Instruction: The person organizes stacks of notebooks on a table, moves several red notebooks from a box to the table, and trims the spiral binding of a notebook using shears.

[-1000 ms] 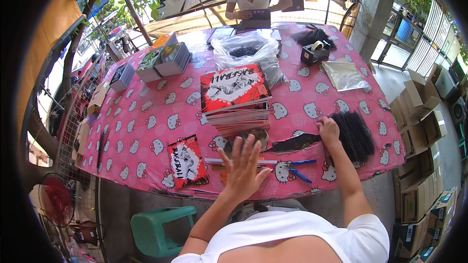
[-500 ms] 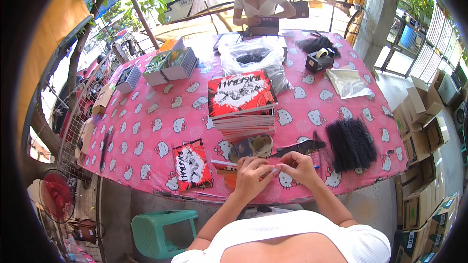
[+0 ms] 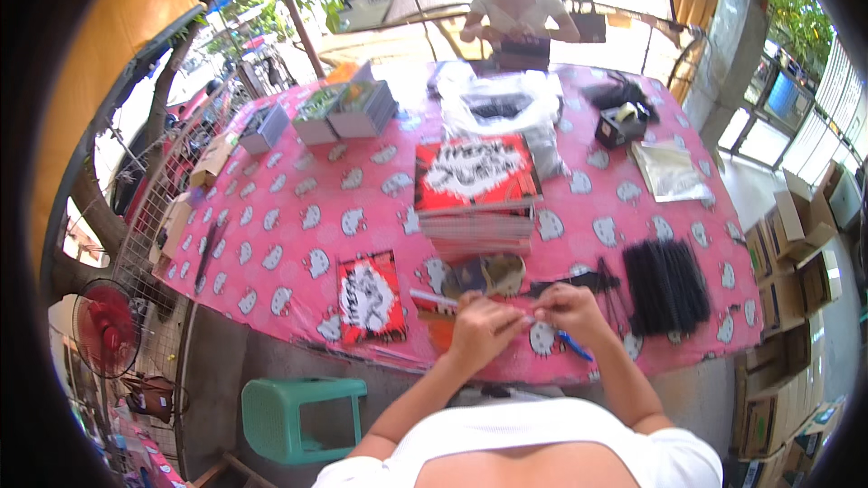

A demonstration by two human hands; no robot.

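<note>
My left hand point(image 3: 488, 330) and my right hand point(image 3: 576, 314) meet close to the table's near edge, fingertips pinched almost together. What they pinch is too small and blurred to name; a pale bit shows between them. A slim blue object point(image 3: 576, 346) sticks out under my right hand; whether the hand holds it is unclear. Beside my left hand lies a white strip point(image 3: 432, 298) over an orange-and-red item. Just beyond is a camouflage-patterned, rounded thing point(image 3: 499, 275). Black plastic scraps point(image 3: 588, 278) lie beyond my right hand, and a bundle of black spiral binding coils point(image 3: 666, 287) to its right.
A tall stack of red-covered books point(image 3: 476, 183) stands mid-table, with one similar book point(image 3: 369, 298) at left. Farther back are spiral notebooks point(image 3: 348, 113), a plastic bag point(image 3: 502, 108), a tape dispenser point(image 3: 621, 125) and clear sleeves point(image 3: 671, 172). Another person point(image 3: 520, 14) works across the table.
The whole view has shifted, so the table sits farther right and slightly lower. My hands remain pinched together; the blue object now shows more below my right hand.
</note>
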